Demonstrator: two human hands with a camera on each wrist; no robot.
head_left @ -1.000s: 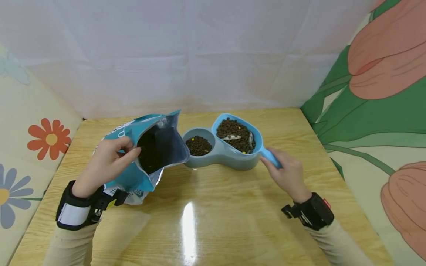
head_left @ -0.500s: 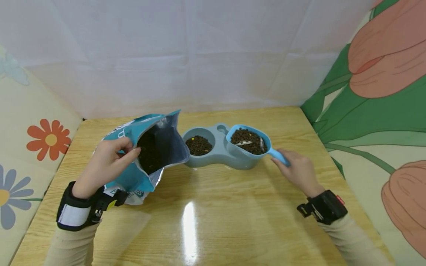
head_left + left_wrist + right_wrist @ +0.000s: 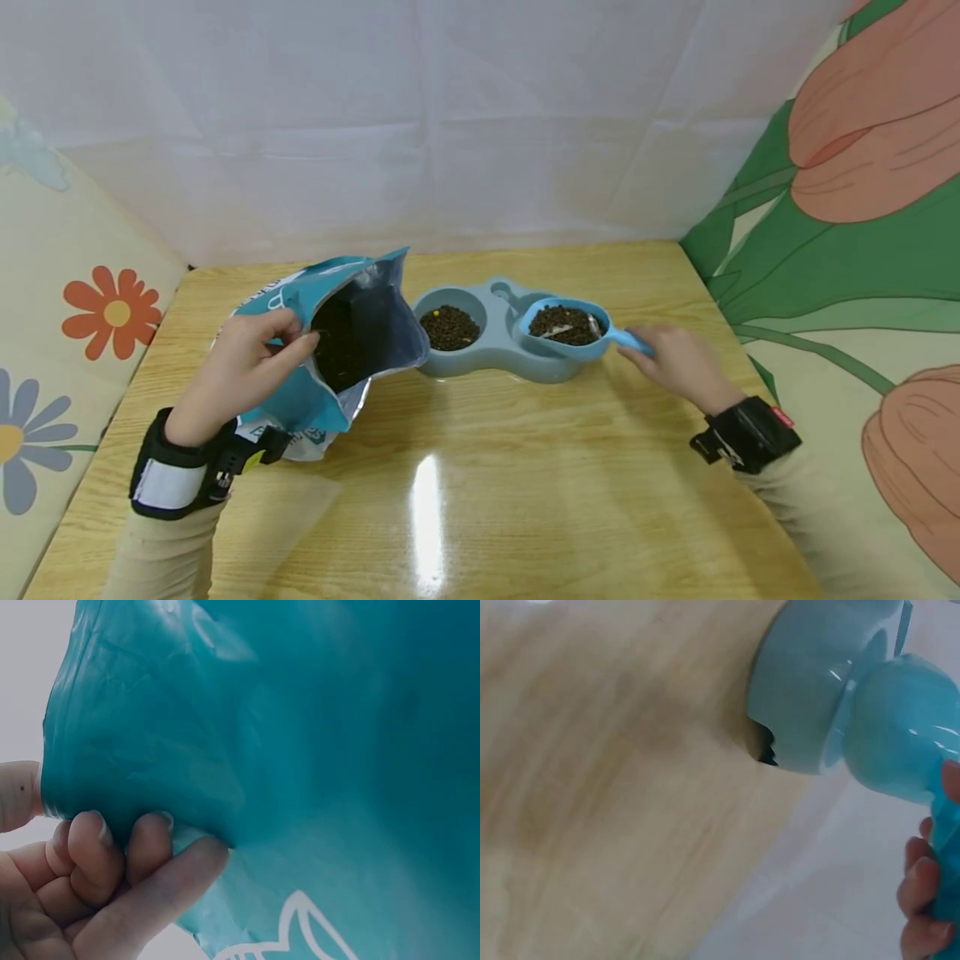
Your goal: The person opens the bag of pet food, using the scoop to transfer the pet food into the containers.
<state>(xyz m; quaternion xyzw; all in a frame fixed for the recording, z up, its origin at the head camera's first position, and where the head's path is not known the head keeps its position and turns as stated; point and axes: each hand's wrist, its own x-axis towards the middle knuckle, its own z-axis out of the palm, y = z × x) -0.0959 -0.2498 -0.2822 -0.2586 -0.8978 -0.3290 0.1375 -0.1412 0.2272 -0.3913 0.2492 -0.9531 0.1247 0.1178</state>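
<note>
On the left of the table, a teal foil bag (image 3: 288,400) leans with its mouth toward the middle, dark pellets inside. My left hand (image 3: 240,362) pinches the edge of that mouth; the left wrist view has the fingers (image 3: 176,889) curled against the bag (image 3: 315,765). With my right hand (image 3: 678,362) I grip the handle of a light blue scoop (image 3: 573,348), full of brown kibble (image 3: 558,323) with a small whitish piece or two. The scoop is over the right bowl of a grey-blue double pet bowl (image 3: 487,354). Kibble (image 3: 448,327) lies in the left bowl.
A wooden table (image 3: 510,483) carries everything. Behind it hangs a white sheet (image 3: 427,142). Flower-patterned panels stand at the left (image 3: 45,333) and right (image 3: 832,275) sides. Both wrists wear black straps.
The scoop and my right hand have moved right and slightly lower, toward me, uncovering more of the double bowl's middle. My left hand and the bag have stayed put.
</note>
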